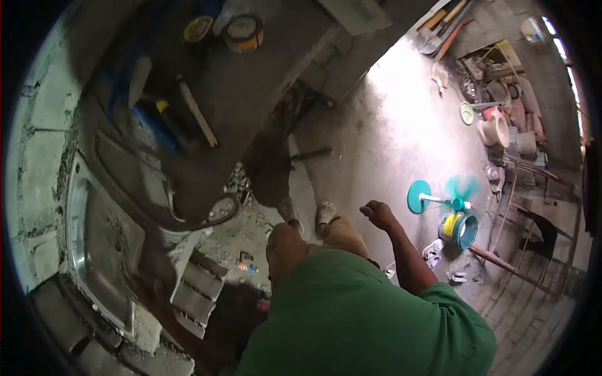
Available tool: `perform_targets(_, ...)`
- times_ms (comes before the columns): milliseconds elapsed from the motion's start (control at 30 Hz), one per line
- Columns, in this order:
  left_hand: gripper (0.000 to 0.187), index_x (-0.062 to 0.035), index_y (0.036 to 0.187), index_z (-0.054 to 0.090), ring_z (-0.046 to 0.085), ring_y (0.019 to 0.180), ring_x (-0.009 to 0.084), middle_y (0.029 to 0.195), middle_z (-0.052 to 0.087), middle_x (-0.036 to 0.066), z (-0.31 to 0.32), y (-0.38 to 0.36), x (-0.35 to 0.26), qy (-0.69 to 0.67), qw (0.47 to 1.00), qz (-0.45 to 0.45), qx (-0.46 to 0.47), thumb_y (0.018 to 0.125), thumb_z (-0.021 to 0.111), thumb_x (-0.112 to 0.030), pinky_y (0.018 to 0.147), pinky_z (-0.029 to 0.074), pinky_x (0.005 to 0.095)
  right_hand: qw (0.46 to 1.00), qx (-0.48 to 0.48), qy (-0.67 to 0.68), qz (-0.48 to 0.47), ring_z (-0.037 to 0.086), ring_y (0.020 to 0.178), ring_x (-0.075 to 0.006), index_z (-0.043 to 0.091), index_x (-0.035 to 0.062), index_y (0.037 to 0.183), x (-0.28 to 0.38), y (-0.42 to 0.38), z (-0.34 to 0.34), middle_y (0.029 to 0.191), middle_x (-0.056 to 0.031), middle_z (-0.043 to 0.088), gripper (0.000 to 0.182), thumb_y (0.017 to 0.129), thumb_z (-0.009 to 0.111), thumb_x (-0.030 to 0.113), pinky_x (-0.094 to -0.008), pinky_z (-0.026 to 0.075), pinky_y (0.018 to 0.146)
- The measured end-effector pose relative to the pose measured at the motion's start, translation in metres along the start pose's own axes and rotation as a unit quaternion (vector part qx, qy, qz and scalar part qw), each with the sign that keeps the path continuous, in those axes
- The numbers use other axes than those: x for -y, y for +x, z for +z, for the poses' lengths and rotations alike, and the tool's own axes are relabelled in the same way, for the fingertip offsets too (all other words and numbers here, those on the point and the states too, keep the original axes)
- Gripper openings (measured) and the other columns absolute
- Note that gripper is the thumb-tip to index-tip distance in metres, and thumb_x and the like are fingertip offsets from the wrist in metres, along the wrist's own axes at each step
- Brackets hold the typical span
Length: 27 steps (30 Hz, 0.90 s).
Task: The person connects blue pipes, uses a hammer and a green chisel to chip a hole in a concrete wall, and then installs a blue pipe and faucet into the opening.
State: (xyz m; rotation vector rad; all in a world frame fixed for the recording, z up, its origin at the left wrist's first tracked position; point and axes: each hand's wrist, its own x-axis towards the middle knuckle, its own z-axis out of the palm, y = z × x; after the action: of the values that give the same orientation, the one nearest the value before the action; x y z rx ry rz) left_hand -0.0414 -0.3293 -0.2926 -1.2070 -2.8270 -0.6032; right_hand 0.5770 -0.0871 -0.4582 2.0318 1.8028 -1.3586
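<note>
At the lower left, my left hand (149, 297) rests at the edge of a metal sink basin (93, 222), its fingers stretched out and the thumb apart. The basin is set in a rough grey counter and has grit in it. My right hand (378, 215) hangs over the floor on the other side, its fingers curled in. Whether anything small lies inside those fingers is hidden. A loop of hose or cable (216, 219) lies on the counter beside the basin.
On the dark counter lie a wooden stick (197, 113), a trowel (139, 81) and a round tin (243, 32). Stacked concrete blocks (197, 285) stand below it. A green fan (461, 194), a paint bucket (458, 230) and a metal frame (514, 250) stand on the floor at right.
</note>
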Motion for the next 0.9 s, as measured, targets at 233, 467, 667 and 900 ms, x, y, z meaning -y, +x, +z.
perform_targets(233,0.083,-0.0131,0.15,0.032,0.026,0.141,0.039,0.154,0.029,0.017,0.021,-0.028,-0.072,0.095,0.992,0.066,-0.054,0.086,0.056,-0.059,0.113,0.022,0.0518,0.996,0.081,0.023,-0.006,0.065,0.091,-0.0392,0.068,-0.0008,0.095,-0.071,0.022,0.051,0.095,-0.0228,0.068,0.038,0.089,0.06,0.036,-0.0463,0.049,0.082)
perform_targets(467,0.066,-0.0061,0.145,0.038,0.041,0.132,0.0414,0.148,0.039,0.02,0.034,-0.029,-0.069,0.166,0.967,0.159,-0.111,0.095,0.053,-0.047,0.108,0.033,0.0512,0.989,0.112,0.094,0.029,0.063,0.062,-0.0192,0.065,-0.0037,0.091,-0.143,0.028,0.066,0.076,-0.0122,0.067,0.032,0.092,0.057,0.027,-0.0333,0.052,0.061)
perform_targets(667,0.071,-0.0025,0.146,0.035,0.035,0.136,0.0395,0.148,0.036,0.023,0.034,-0.033,-0.047,0.157,0.982,0.087,-0.065,0.095,0.052,-0.049,0.11,0.029,0.0481,0.983,0.173,-0.022,-0.055,0.06,0.059,-0.0179,0.065,-0.0021,0.086,-0.218,0.042,0.091,0.071,-0.0101,0.064,0.033,0.091,0.059,0.03,-0.0327,0.05,0.06)
perform_targets(900,0.072,-0.0009,0.146,0.034,0.035,0.136,0.0386,0.15,0.034,0.022,0.019,-0.039,0.012,0.254,0.965,-0.001,-0.07,0.096,0.049,-0.051,0.11,0.031,0.0476,0.979,0.152,0.111,0.077,0.067,0.077,-0.0332,0.067,-0.002,0.085,-0.203,0.096,0.099,0.082,-0.0204,0.068,0.038,0.091,0.057,0.034,-0.0421,0.051,0.071)
